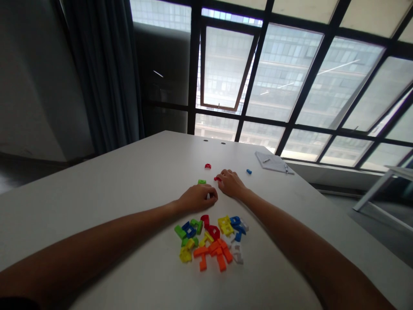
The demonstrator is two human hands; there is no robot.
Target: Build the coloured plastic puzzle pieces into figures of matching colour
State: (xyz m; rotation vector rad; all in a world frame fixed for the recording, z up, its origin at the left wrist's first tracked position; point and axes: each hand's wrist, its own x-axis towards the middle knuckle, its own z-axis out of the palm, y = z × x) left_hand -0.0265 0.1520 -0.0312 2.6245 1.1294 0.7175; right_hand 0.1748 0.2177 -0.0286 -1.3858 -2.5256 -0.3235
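Note:
My right hand point(229, 184) rests on the white table point(129, 185) with its fingers closed on a small red plastic piece point(217, 178), which is mostly hidden by the fingertips. To its left, my left hand point(199, 197) lies on the table with fingers loosely curled and nothing visible in them. A bright green plastic piece point(201, 181) lies just beyond its knuckles. Farther off sits another red piece point(208, 166). Out to the right of my right hand is a small blue piece point(249, 172).
Between my forearms spreads a pile of plastic pieces point(213, 233) in orange, yellow, green, blue, red and white. Papers point(274, 162) with pens lie near the table's right edge. Large windows point(290, 73) stand behind the table, and a dark curtain point(103, 73) hangs at left.

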